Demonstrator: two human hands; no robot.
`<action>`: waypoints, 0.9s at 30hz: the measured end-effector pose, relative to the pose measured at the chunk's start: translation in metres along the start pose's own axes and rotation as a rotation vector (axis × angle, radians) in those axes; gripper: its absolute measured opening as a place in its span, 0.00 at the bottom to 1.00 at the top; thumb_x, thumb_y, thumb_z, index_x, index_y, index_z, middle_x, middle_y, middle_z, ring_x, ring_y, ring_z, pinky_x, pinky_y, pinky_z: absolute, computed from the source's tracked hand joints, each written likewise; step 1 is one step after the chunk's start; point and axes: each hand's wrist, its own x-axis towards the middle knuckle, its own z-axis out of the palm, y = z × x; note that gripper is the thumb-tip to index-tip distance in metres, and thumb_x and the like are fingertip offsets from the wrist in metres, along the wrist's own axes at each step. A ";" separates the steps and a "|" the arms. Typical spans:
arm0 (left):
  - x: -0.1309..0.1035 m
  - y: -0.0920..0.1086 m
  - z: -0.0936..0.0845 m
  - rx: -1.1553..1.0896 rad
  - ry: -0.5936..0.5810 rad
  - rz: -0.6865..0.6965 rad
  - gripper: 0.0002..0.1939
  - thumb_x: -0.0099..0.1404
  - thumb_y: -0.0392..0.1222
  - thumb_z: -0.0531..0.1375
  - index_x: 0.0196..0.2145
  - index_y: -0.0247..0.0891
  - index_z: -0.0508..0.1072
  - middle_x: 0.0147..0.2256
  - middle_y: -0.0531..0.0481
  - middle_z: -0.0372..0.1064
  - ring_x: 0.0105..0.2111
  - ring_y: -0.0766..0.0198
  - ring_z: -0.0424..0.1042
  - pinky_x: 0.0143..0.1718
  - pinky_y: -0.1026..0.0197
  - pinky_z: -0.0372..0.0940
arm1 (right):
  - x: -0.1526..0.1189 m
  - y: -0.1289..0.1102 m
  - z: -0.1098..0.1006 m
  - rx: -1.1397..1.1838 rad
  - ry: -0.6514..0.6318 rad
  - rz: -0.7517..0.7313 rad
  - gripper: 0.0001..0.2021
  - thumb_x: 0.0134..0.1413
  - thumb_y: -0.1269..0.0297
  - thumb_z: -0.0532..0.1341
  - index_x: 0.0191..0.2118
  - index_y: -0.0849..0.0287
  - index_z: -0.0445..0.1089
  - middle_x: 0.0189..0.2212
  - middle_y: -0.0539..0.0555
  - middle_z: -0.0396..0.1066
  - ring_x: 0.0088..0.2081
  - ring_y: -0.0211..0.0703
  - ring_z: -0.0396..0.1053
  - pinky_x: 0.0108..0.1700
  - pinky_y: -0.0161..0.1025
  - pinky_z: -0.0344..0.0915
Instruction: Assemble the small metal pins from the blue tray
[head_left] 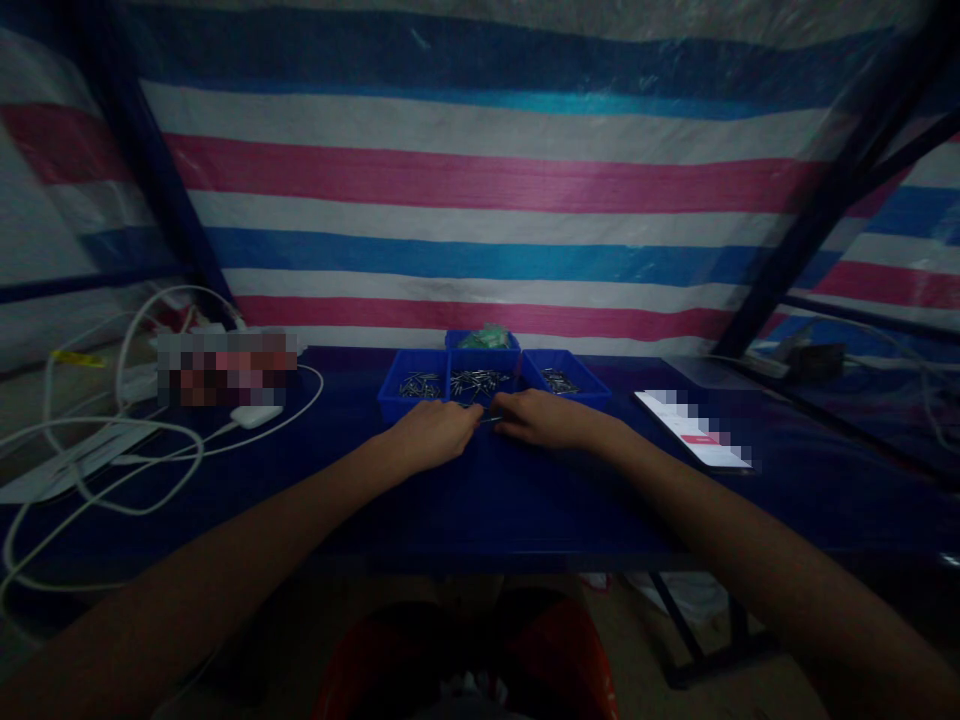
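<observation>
My left hand (437,432) and my right hand (531,416) are close together in front of the blue bins, fingers closed. Between their fingertips shows a small thin metal piece (489,419), too small to name. Behind my left hand is the left blue bin (391,385) with thin metal parts (420,386). The middle bin holds darker metal parts (478,381). Behind my right hand, the right bin (592,385) has small metal pieces (559,380). A green bundle (489,337) lies in the rear bin (454,342).
On the blue table (480,510), a lit tablet (694,430) lies at the right. White cables (199,440) and a white adapter (256,415) are at the left. Striped sheeting (480,180) hangs behind, between dark posts.
</observation>
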 end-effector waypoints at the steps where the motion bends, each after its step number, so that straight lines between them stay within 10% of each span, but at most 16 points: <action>1: 0.000 0.000 0.000 -0.001 -0.004 -0.005 0.14 0.66 0.41 0.42 0.41 0.36 0.64 0.29 0.44 0.69 0.25 0.61 0.68 0.25 0.61 0.58 | 0.000 0.000 0.000 -0.003 0.005 0.013 0.10 0.53 0.64 0.53 0.41 0.62 0.61 0.30 0.55 0.68 0.31 0.40 0.66 0.32 0.36 0.57; 27: -0.001 0.002 -0.005 0.018 -0.002 -0.007 0.14 0.65 0.41 0.43 0.39 0.36 0.65 0.29 0.44 0.69 0.27 0.58 0.69 0.25 0.60 0.59 | 0.001 0.000 0.001 -0.032 0.019 -0.049 0.04 0.54 0.67 0.52 0.33 0.60 0.62 0.29 0.53 0.67 0.29 0.37 0.64 0.32 0.34 0.57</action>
